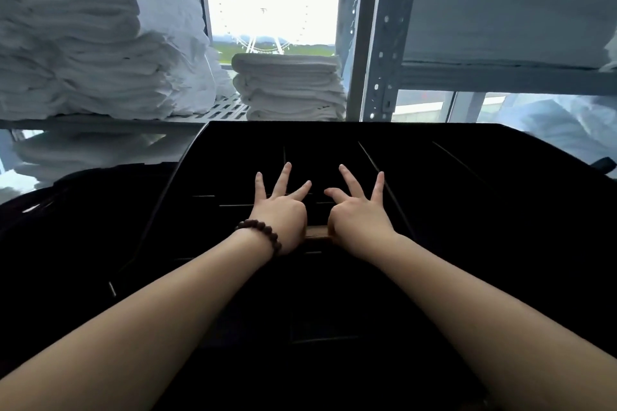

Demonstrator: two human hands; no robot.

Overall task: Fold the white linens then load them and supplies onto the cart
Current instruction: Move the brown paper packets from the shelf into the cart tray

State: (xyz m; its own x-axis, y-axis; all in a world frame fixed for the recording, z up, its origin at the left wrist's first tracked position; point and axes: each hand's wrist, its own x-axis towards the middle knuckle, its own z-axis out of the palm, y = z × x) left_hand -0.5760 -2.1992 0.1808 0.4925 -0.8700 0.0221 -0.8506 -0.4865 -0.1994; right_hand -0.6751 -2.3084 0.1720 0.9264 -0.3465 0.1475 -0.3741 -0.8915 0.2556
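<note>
My left hand (279,210), with a bead bracelet at the wrist, and my right hand (358,210) are stretched out side by side over the dark top of the cart (467,177). On both hands the fingers are spread and straight and hold nothing. A small brown thing (317,231) shows between the two wrists; I cannot tell what it is. Folded white linens are stacked on the metal shelf beyond the cart: a tall pile (73,43) at the left and a shorter stack (288,87) in the middle.
A grey perforated shelf upright (380,43) stands right of the short stack, with more white linen (507,3) on the shelf to its right. A bright window (270,0) lies behind. More linen (83,150) sits on a lower shelf at left.
</note>
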